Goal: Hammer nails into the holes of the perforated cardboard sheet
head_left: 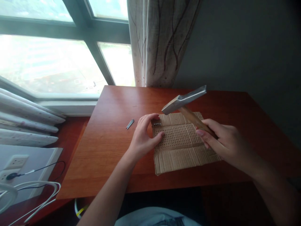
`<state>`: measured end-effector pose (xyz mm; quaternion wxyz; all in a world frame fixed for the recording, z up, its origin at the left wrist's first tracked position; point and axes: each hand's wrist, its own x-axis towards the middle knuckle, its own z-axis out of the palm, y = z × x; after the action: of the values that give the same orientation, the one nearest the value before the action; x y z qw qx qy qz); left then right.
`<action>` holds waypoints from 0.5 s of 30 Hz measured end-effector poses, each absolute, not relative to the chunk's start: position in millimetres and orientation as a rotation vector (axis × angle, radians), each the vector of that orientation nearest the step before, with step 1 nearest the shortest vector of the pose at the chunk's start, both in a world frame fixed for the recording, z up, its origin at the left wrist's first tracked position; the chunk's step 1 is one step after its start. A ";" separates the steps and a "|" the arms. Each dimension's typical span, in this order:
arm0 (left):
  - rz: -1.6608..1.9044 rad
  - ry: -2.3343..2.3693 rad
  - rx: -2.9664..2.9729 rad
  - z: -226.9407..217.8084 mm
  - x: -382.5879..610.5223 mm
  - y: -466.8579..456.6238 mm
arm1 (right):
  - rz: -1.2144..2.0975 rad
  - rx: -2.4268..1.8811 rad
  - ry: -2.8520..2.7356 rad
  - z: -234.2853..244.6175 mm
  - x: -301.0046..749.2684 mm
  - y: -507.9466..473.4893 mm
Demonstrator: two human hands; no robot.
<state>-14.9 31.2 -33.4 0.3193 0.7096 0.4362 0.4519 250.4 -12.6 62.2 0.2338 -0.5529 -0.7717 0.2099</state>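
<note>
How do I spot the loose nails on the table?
Find the reddish-brown table by the window, then the left hand at the cardboard. Left of that hand lie the loose nails, bunched on the table itself, unlike the shiny row on the cardboard.

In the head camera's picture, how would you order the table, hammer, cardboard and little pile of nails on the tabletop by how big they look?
Largest to smallest:
1. Table
2. Cardboard, partly covered
3. Hammer, raised, so nearness to the camera may enlarge it
4. Pile of nails
</note>
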 end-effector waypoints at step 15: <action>1.309 1.076 1.884 -34.8 -15.7 31.8 | 0.295 -1.710 -1.703 26.4 290.3 -35.4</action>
<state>-15.7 31.8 -34.8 0.2991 0.7095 0.4050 0.4931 290.3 -35.4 26.4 0.3478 -0.6593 -0.6568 0.1137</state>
